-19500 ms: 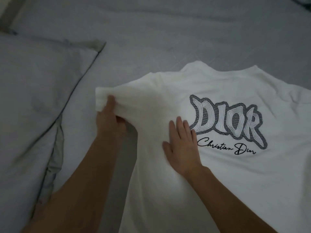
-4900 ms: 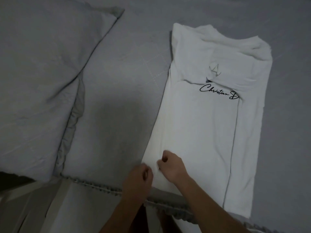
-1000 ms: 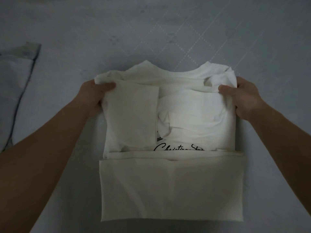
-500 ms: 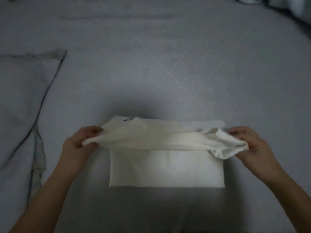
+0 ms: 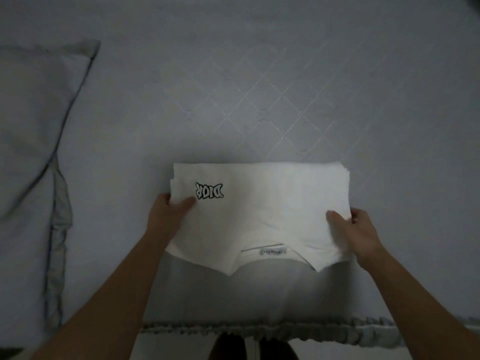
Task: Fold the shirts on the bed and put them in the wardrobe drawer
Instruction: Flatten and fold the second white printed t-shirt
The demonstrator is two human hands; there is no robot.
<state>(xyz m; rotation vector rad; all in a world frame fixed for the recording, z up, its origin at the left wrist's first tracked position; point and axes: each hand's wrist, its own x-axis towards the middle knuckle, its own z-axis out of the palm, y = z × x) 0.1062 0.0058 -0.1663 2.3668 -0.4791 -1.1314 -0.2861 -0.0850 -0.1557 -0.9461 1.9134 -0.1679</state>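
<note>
On the bed (image 5: 259,87), near its front edge, lies a folded white shirt (image 5: 259,211). It sits in the middle, well apart from the pillow (image 5: 33,126) on the left side.

The left hand (image 5: 168,214) holds the left edge of the shirt, with the thumb on top and the other fingers tucked under. The right hand (image 5: 355,229) holds the right edge the same way. Both hands are curled round the cloth, so neither one is open.

The folding looks done, or almost done. The shirt is now a neat packet with many layers stacked at the far right corner. I think the step now is picking it up, or giving it one last tidy. The next move needs both hands to lift together and keep the packet flat, so the layers do not slide apart on the way to the drawer. The drawer is not in view.

The long side of the packet runs left to right. The collar and its small label (image 5: 272,252) face the person, and the logo (image 5: 209,190) reads upside down. The room is dim, so I cannot tell if the near edge is lifted off the bed or just casts a shadow.
</note>
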